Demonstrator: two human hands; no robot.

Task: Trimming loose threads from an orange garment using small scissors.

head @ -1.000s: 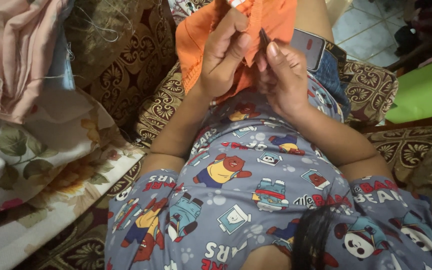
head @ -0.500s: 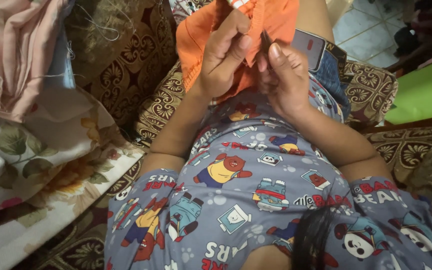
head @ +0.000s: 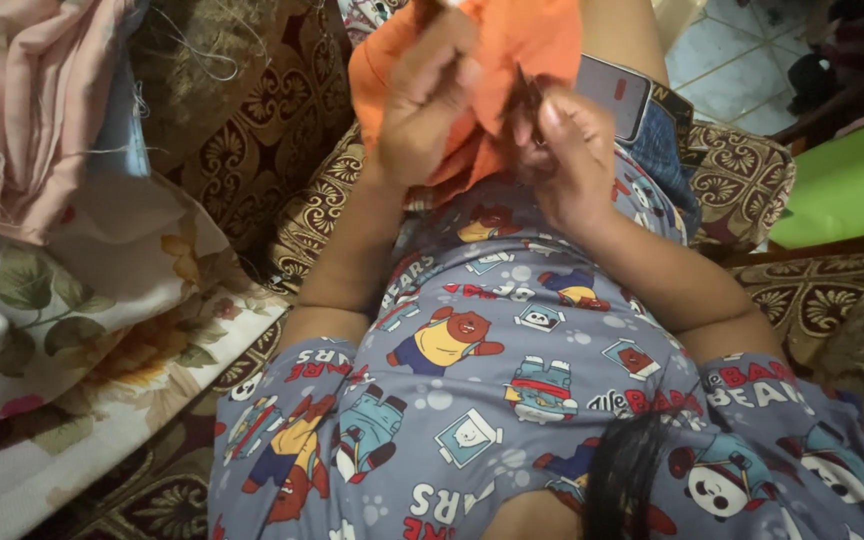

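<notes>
Head view, looking down your own front: you sat on a brown patterned sofa [head: 252,150] in a blue-grey cartoon-print top [head: 512,400], with both hands raised over your lap. Your left hand [head: 427,100] had its fingers [head: 452,62] curled shut on a bunch of orange cloth [head: 532,40], which hung between your two hands and ran out of the top of the picture. Your right hand [head: 572,150] was just beside it, touching the same cloth, its fingers pinched closed on a small dark tool [head: 524,92]; what kind of tool was too small to tell. A phone [head: 614,92] lay just behind your right hand.

Against a second earlier, very little had moved: both hands kept the same grip and place on the cloth, so the work at that spot looked to be going on. A floral sheet [head: 72,350] and pink fabric [head: 22,100] lay at your left.
</notes>
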